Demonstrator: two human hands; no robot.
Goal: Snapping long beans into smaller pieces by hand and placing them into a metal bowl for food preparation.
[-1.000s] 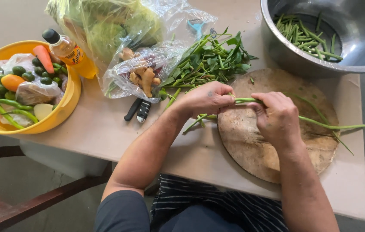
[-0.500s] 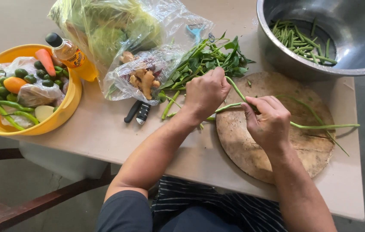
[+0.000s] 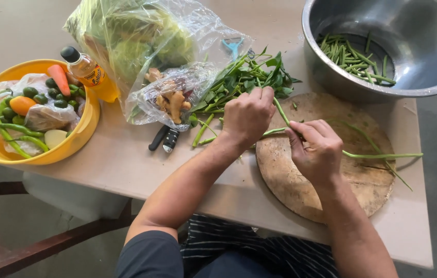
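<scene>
The fingers of the left hand are clenched around a short piece of green stem, pinching it at the top so it slants down toward the right hand. That hand's fingers pinch a long green stem at its near end; the rest of it trails off to the right across the round wooden board (the board's surface is worn and pale). Both hands hover over the board's left edge, just beside each other. Behind the left hand lies a pile of leafy greens on the surface. Further back stands a steel bowl with cut stem pieces inside. To the left sit a clear bag of ginger, a dark-handled tool and a yellow basin of vegetables.
</scene>
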